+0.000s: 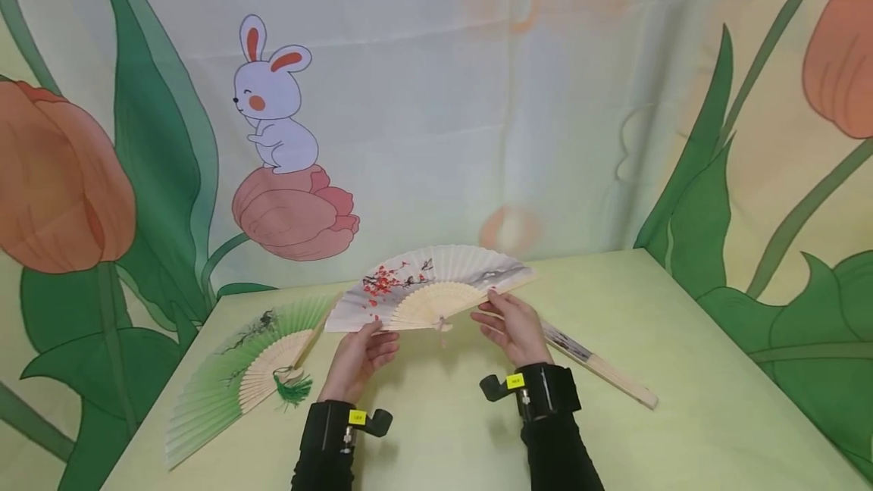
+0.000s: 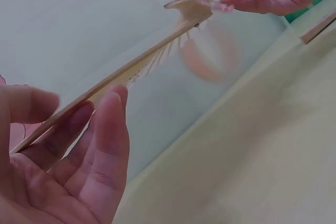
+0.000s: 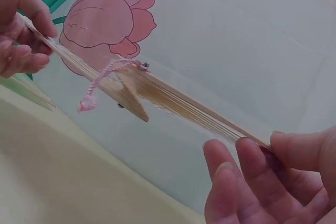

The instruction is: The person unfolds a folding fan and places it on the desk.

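Spread wide above the table is a white folding fan [image 1: 446,267] with red blossoms, dark branches and bare wooden ribs. My left hand [image 1: 358,358] pinches its left outer rib between thumb and fingers. At the other side, my right hand [image 1: 513,328] pinches the right outer rib [image 3: 210,109]. A pink cord [image 3: 102,80] dangles from the pivot, seen in the right wrist view. On the table to the left lies an opened green folding fan [image 1: 225,377] with a green tassel [image 1: 293,389]. Right of my right hand rests a closed folding fan [image 1: 600,366], partly hidden behind that hand.
The table [image 1: 682,339] wears a pale yellow-green cover. A cloth backdrop [image 1: 423,135] printed with tulips and a rabbit hangs behind it and at both sides. Black wrist straps with small cameras sit on both forearms.
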The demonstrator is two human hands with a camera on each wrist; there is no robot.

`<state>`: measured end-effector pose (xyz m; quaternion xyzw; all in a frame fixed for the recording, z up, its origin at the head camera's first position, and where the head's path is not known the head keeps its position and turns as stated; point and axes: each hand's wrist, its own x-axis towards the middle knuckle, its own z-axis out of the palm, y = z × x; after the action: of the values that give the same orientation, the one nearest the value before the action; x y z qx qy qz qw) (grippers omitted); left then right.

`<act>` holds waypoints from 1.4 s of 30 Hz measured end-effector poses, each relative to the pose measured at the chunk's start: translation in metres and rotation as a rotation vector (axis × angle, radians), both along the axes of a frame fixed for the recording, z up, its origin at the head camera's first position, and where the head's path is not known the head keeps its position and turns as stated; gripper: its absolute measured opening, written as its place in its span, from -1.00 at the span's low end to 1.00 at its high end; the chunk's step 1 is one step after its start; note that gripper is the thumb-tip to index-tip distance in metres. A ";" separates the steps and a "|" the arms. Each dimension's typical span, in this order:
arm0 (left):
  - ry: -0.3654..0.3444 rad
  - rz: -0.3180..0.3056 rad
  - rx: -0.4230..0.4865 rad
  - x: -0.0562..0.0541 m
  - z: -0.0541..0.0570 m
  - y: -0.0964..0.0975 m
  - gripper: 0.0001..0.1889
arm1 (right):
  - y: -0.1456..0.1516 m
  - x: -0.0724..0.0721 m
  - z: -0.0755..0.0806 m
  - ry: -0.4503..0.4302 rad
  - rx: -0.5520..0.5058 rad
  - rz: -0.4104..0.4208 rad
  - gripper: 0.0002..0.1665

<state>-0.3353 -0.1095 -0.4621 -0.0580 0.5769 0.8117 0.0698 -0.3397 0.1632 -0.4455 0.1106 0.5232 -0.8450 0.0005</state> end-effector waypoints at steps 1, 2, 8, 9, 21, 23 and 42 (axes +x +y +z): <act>-0.007 -0.003 -0.003 0.001 0.000 -0.003 -0.70 | -0.001 -0.001 0.000 -0.003 0.006 0.008 -0.77; -0.014 -0.007 -0.009 0.003 0.000 -0.005 -0.65 | -0.001 -0.002 0.000 -0.006 0.012 0.013 -0.77; -0.050 -0.044 -0.062 0.021 -0.002 -0.022 -0.49 | -0.001 -0.016 -0.008 -0.044 0.071 0.113 -0.77; -0.057 -0.051 -0.064 0.025 -0.003 -0.024 -0.48 | -0.001 -0.020 -0.010 -0.055 0.082 0.134 -0.77; -0.158 -0.100 0.207 0.072 -0.002 -0.029 -0.36 | -0.013 -0.067 -0.011 -0.156 0.165 0.367 -0.77; -0.162 -0.108 0.225 0.078 -0.003 -0.029 -0.37 | -0.017 -0.072 -0.014 -0.172 0.207 0.372 -0.78; -0.210 -0.079 0.379 0.115 -0.019 -0.038 -0.37 | -0.056 -0.084 -0.034 -0.227 0.380 0.504 -0.80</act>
<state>-0.2199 -0.1479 -0.4808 -0.1054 0.4054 0.8918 0.1709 -0.4242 0.1075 -0.4797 0.0692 0.6790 -0.6878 0.2472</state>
